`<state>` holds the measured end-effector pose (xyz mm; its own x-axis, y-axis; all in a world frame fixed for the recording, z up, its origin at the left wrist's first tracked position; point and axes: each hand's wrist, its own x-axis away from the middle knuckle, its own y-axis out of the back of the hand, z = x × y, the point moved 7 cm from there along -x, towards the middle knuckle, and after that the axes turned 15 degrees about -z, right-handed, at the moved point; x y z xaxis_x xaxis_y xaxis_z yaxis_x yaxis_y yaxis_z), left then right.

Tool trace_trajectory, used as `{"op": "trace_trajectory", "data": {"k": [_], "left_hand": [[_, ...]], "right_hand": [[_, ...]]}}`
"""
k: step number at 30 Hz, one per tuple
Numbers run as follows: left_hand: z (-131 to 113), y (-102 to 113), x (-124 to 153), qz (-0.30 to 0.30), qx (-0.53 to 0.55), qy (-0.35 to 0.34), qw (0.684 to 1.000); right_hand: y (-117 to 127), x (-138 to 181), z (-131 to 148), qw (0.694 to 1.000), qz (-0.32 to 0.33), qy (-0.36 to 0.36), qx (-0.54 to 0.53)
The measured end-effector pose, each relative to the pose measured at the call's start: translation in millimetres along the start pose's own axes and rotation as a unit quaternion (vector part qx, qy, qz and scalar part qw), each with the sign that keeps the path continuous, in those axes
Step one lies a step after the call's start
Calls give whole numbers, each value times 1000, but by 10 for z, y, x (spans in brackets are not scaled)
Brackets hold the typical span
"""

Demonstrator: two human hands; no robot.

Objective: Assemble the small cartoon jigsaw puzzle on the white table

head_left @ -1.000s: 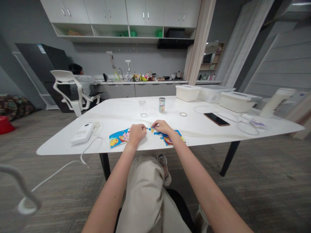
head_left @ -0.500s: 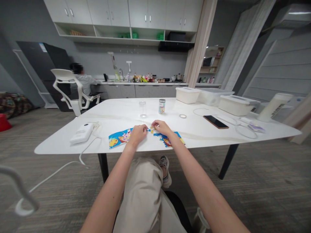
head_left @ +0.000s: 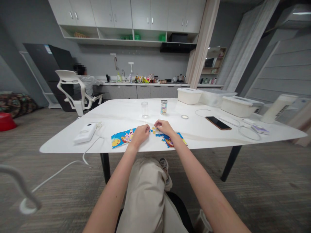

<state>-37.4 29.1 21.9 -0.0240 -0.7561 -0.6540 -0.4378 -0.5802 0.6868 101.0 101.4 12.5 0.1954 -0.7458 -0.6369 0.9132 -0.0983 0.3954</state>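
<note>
My left hand (head_left: 141, 135) is closed, its fingertips pinched at a small blue jigsaw puzzle piece (head_left: 151, 130). Facing it, my right hand (head_left: 164, 126) has thumb and fingers curled together over a few yellow puzzle pieces (head_left: 154, 131); whatever is in that pinch is too small to make out. Partly behind my left hand lies a blue cartoon picture strip (head_left: 117, 140) with yellow and pink figures. Under my right wrist is a joined section of puzzle (head_left: 169, 142) with a jagged left edge, partly covered by the forearm.
On the white table (head_left: 97, 142) stand a clear jar (head_left: 144, 110) and a labelled can (head_left: 163, 107), with a ring-shaped lid (head_left: 184, 116) nearby. A phone (head_left: 218, 123), cables and lidded boxes (head_left: 189, 96) lie right; a white power bank (head_left: 85, 133) left. Someone sits (head_left: 85, 82) at the back.
The whole view has shifted slightly, objects appearing a little further right. My hands stay over the pieces; more yellow pieces show between the fingertips.
</note>
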Motion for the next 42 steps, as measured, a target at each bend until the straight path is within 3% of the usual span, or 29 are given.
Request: {"op": "trace_trajectory", "data": {"k": [7, 19, 25, 32, 42], "left_hand": [[-8, -18, -3, -4, -4, -20, 1000], [-62, 87, 5, 20, -134, 19, 991], [-109, 76, 55, 51, -179, 17, 982], [-145, 47, 70, 72, -203, -3, 977], [-123, 26, 72, 70, -217, -2, 974]], "right_hand": [[-6, 18, -64, 996, -12, -52, -75], [92, -45, 54, 997, -62, 33, 16], [67, 0, 41, 998, -21, -10, 54], [31, 1, 24, 999, -6, -34, 20], [40, -14, 62, 1000, -18, 16, 20]]}}
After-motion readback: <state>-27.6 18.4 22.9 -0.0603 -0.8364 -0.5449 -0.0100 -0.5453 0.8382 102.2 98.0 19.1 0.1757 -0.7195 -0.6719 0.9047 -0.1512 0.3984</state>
